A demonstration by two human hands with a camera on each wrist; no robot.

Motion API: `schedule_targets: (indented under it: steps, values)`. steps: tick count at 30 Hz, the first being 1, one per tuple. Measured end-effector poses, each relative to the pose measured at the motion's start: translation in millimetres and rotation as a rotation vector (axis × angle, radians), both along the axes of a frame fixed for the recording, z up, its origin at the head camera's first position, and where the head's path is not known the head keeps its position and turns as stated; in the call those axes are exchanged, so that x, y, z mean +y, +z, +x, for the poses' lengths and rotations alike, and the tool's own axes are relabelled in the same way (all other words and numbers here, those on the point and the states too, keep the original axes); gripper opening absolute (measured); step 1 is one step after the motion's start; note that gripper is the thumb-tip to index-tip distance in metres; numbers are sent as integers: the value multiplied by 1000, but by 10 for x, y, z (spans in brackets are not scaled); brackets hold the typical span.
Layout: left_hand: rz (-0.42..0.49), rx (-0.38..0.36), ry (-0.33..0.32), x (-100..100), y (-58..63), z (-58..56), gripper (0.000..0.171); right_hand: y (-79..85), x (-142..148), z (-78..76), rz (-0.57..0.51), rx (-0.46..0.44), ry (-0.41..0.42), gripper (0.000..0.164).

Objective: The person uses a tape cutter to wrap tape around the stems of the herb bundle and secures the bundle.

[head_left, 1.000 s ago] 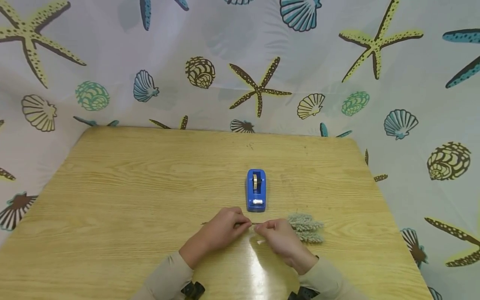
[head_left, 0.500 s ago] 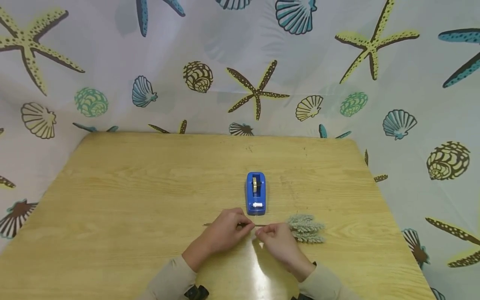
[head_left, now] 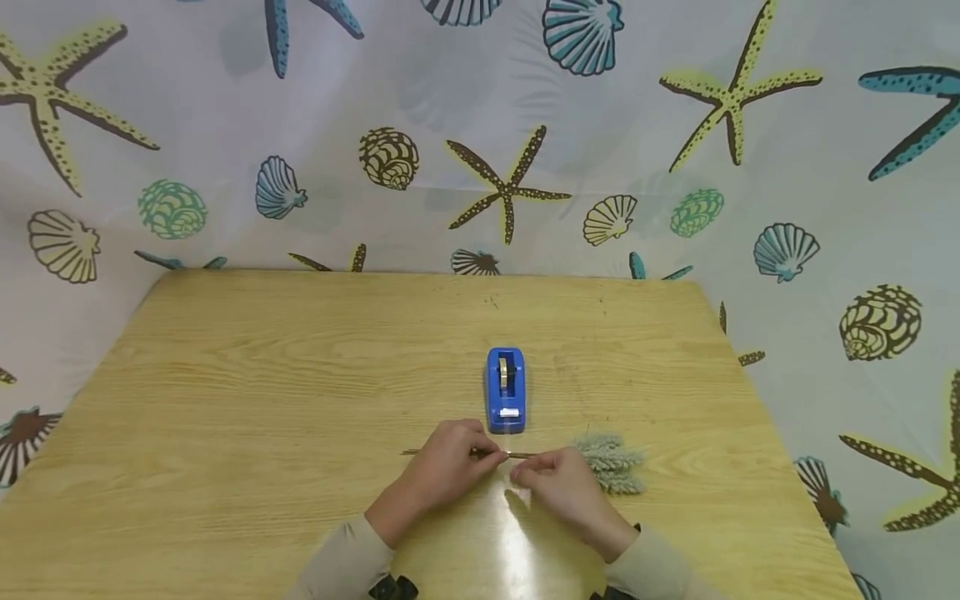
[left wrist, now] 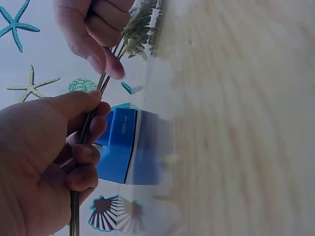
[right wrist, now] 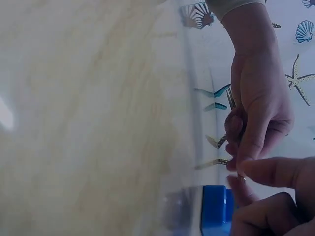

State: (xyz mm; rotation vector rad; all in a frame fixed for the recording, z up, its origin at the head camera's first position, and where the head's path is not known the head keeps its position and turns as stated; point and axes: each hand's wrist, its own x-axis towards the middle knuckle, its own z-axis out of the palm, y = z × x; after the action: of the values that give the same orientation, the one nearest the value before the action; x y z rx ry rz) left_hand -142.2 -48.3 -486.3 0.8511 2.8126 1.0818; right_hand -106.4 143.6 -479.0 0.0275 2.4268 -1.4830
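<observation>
My left hand (head_left: 450, 458) grips the thin brown stems (left wrist: 84, 125) of a bunch of pale green, feathery sprigs (head_left: 611, 462); its fingers curl round them. The sprigs' heads point right. Close to the left fingertips, my right hand (head_left: 566, 496) has its thumb and forefinger bent beside the stems. In the left wrist view, the right thumb and forefinger tips lie near the stems, slightly apart. Whether they pinch something is too small to tell. Just beyond the hands stands a blue tape dispenser (head_left: 506, 392). A faint clear strip (head_left: 507, 442) shows between it and the stems.
A light wood table (head_left: 285, 367) lies under the hands. At its back and sides hangs a white cloth (head_left: 420, 75) printed with starfish and shells. The tape dispenser stands close to the left hand's fingertips.
A small whitish bit below the right fingertips one second ago no longer shows there. The right hand has shifted slightly nearer me. The left hand keeps its grip, and the head view has tilted slightly.
</observation>
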Motion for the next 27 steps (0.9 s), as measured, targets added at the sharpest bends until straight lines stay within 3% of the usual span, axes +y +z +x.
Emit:
schedule_targets:
  steps: [2, 4, 7, 10, 14, 22, 27]
  values:
    - [8, 2, -12, 0, 11, -8, 10, 36, 23, -10, 35, 48, 24, 18]
    - [14, 2, -21, 4, 19, -17, 11, 82, 34, -27, 105, 153, 39, 16]
    - [9, 7, -30, 11, 25, -34, 12, 147, 24, -60, 307, 353, 71, 19]
    - [2, 17, -43, 9, 17, -47, 12, 176, 3, -102, 504, 477, 141, 24]
    - [17, 33, -62, -6, 4, -42, 10, 143, -30, -133, 624, 542, 223, 19]
    - [18, 1, -38, -3, 11, -10, 12, 97, -87, -95, 754, 736, 198, 11]
    - [57, -59, -19, -3, -1, -2, 15, 91, -106, -102, 768, 764, 210, 10]
